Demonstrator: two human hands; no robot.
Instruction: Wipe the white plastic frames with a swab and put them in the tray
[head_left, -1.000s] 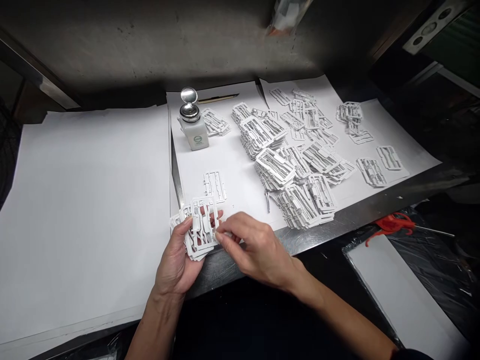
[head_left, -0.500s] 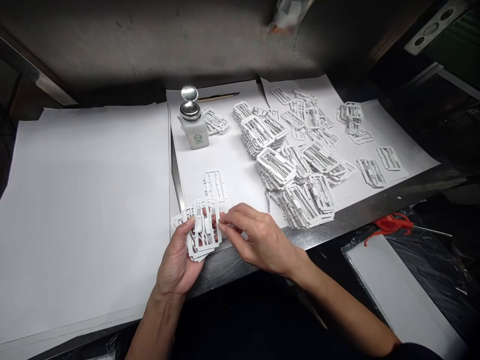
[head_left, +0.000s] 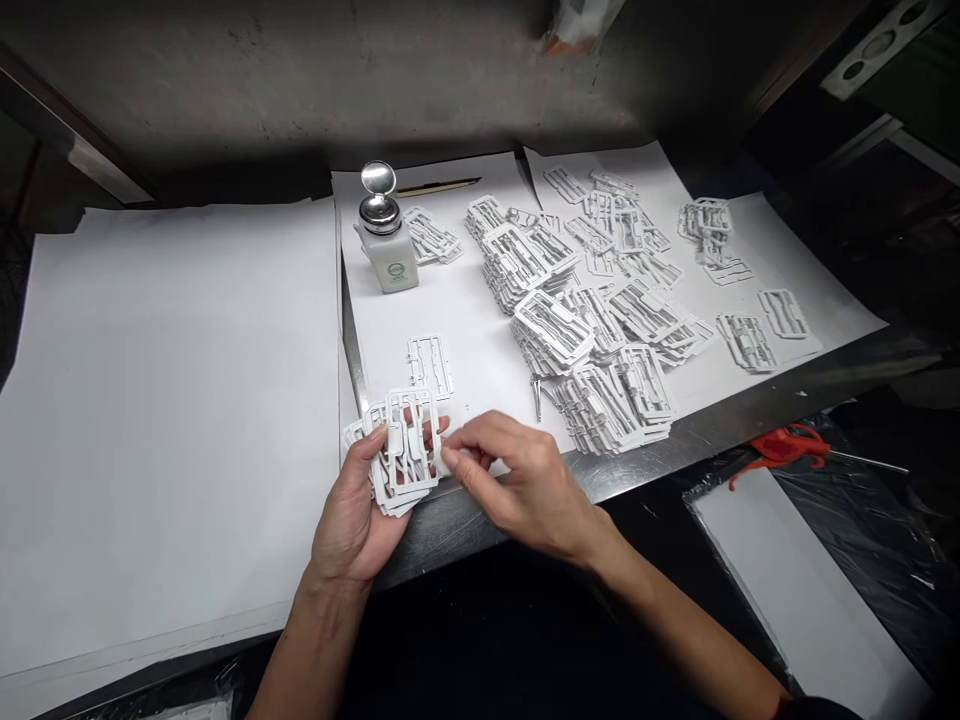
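My left hand (head_left: 352, 530) grips a fanned stack of thin white plastic frames (head_left: 393, 503), its thumb pressed on the top one. Each frame has a rounded border with slim parts inside. Beside the stack's right edge, the thumb and fingers of my right hand (head_left: 517, 480) are pinched together; what lies between them is too small to make out. One loose frame (head_left: 448, 375) lies on the paper just beyond the stack. Farther right, a large heap of similar frames (head_left: 555, 325) stands in uneven piles.
A pump bottle (head_left: 394, 262) with its metal lid raised stands behind my hands. Behind it lies a thin dark tool (head_left: 439, 187). A small metal tool (head_left: 537, 400) rests near the heap. White paper (head_left: 172, 400) covers the left side. Red-handled tool (head_left: 787, 447) lies at lower right.
The right fingertips remain close to the stack's right edge, with a slight shift. The left hand still holds the stack. The whole view has moved a little.
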